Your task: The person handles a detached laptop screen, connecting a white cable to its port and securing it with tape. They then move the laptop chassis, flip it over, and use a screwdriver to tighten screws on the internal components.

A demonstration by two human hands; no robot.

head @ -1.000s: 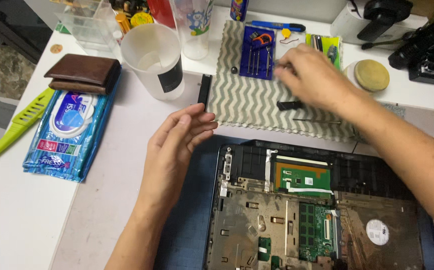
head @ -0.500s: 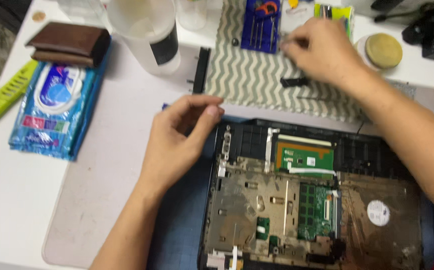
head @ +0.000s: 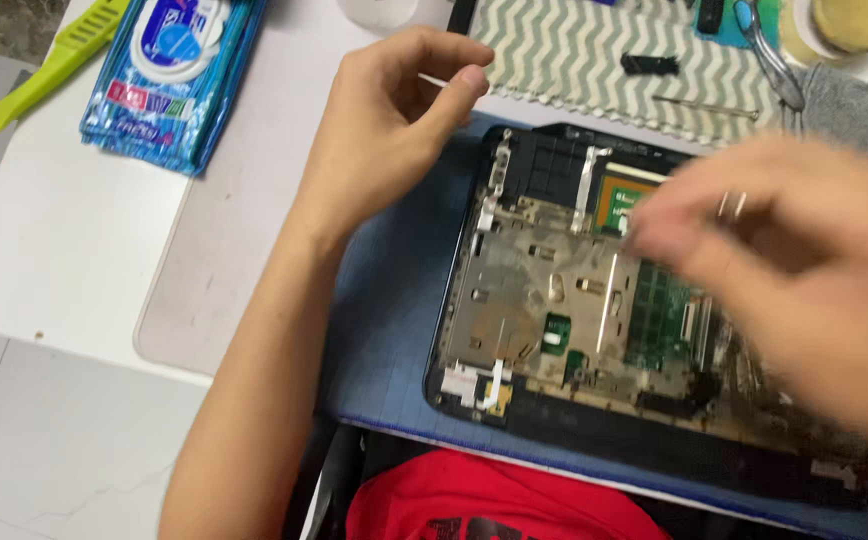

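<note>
Left hand (head: pixel 384 130): rests at the upper left corner of the opened laptop chassis (head: pixel 554 300), fingers curled loosely, thumb and forefinger nearly together; whether they pinch anything cannot be told.

Opened laptop chassis: lies on a blue mat (head: pixel 394 330) between the two hands, bare metal frame and green circuit boards exposed. Judgement: the work goes best with the left hand steadying the corner and the fingertips kept off the boards.

Right hand (head: pixel 784 270): blurred, above the right half of the chassis, fingers spread; grip cannot be told. It hides the parts beneath it.

Surroundings, left to right: green plastic pry tool (head: pixel 64 55) and blue wet-wipe pack (head: pixel 169 70), well left of the left hand; chevron-patterned cloth (head: pixel 594 60) beyond the chassis, bearing a small black part (head: pixel 649 64); pliers (head: pixel 769 55) and a round tan tin (head: pixel 849 20) beyond the right hand.
</note>
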